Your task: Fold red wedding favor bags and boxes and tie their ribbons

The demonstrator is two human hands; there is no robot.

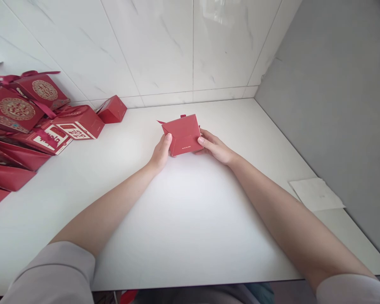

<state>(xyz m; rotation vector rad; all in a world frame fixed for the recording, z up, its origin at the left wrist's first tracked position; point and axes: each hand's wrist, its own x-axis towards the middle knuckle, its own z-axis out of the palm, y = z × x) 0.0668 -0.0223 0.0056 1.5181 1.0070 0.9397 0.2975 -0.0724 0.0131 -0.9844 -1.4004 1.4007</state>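
A small red paper box (pixel 183 133) sits near the middle of the white table (pixel 190 219), its plain underside turned towards me, with a red flap poking out at its far left corner. My left hand (pixel 161 152) grips its left side, thumb on the near face. My right hand (pixel 215 147) grips its right side, thumb pressed on the near corner. Both hands are closed on the box.
A heap of red gift boxes with ribbons and round gold emblems (pixel 22 114) lies at the left edge. A single small red box (pixel 113 109) stands by the tiled wall. A white sheet of paper (pixel 316 193) lies at the right, beside a grey wall.
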